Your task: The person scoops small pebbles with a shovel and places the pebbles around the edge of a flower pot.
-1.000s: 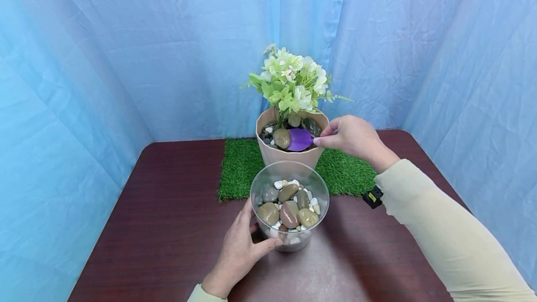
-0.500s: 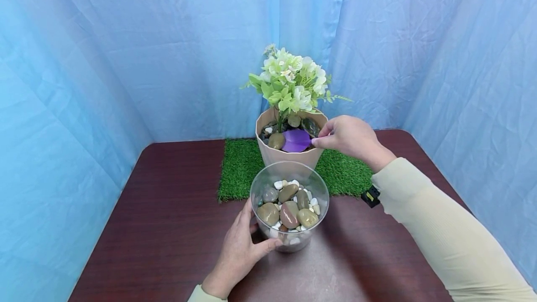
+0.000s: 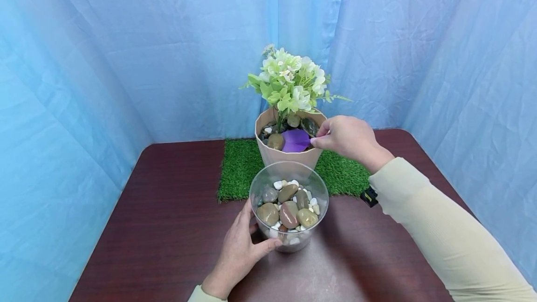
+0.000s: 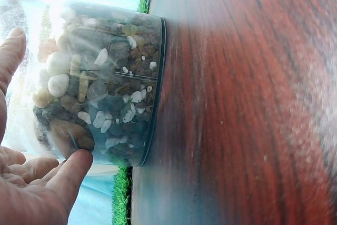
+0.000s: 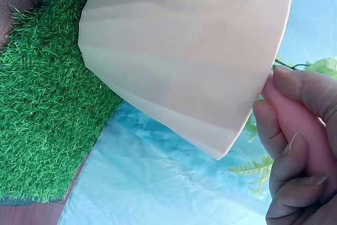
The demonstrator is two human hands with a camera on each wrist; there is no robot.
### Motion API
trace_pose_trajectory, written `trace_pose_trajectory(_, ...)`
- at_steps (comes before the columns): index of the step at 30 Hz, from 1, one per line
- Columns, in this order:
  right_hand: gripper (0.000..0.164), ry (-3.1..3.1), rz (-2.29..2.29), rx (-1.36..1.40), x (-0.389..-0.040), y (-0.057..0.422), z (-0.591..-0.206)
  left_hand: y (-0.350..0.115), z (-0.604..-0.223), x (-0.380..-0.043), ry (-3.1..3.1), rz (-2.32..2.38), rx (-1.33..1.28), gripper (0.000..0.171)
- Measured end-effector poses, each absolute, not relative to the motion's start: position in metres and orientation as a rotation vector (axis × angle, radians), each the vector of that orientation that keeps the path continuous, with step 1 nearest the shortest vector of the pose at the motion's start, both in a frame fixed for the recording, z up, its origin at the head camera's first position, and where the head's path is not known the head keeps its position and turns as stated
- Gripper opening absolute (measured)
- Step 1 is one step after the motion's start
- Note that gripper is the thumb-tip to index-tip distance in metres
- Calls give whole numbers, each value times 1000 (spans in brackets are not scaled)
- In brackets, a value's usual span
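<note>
The purple scoop (image 3: 295, 140) sits in the far pot (image 3: 277, 157) beside a brown stone (image 3: 276, 142), its blade hidden in the right wrist view. The right hand (image 3: 351, 138) grips its pink handle (image 5: 301, 125), fingers curled. White flowers (image 3: 289, 80) rise above. Near, the left hand (image 3: 241, 246) clasps a clear tub (image 3: 309, 177) of pebbles (image 3: 289, 214), some fingers partly hidden.

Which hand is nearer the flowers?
Right. The right hand is by the pot, below and to one side of the flowers; the left hand is farther off, holding the clear container.
</note>
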State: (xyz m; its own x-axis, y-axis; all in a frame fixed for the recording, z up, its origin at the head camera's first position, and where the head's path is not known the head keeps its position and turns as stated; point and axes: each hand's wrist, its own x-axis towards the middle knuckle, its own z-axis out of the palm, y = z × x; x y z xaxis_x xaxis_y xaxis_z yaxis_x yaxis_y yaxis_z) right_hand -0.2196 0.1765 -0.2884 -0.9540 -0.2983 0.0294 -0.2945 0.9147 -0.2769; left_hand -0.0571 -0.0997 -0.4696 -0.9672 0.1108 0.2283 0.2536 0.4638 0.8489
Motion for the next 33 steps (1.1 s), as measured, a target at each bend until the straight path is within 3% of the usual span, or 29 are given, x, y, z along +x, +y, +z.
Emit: trace_pose_trajectory(33,23,3238,-341,-472,-208,179,-285,-100,-470,-58,-2567,-1519,-318,124)
